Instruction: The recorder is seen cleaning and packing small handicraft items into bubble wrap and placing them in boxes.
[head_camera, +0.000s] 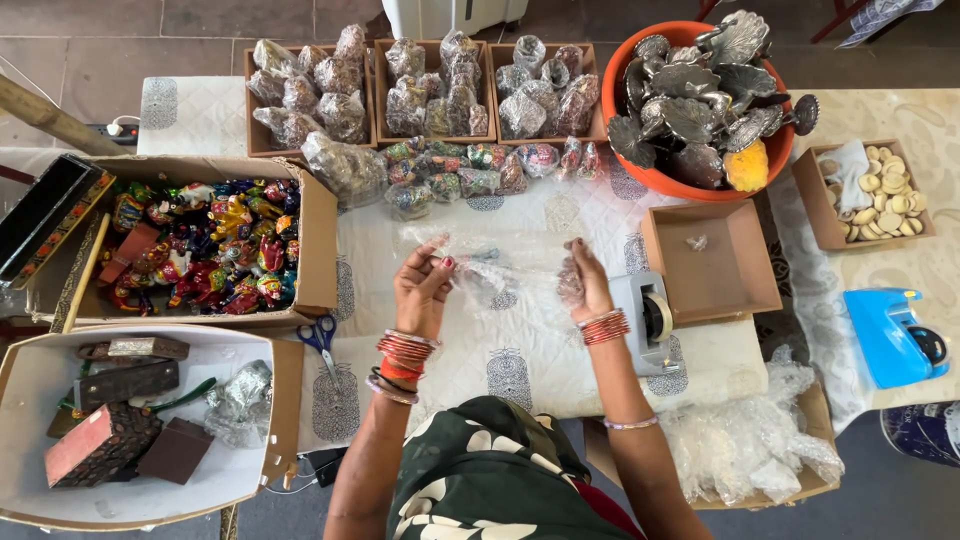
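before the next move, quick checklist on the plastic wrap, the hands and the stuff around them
1. Clear plastic sheet held by both hands: ok.
2. Left hand grips its edge: ok.
3. Right hand grips the other side: ok.
4. Something inside the sheet: cannot tell.
5. Tape dispenser close beside the right hand: ok.
6. Scissors lying within view on the cloth: ok.
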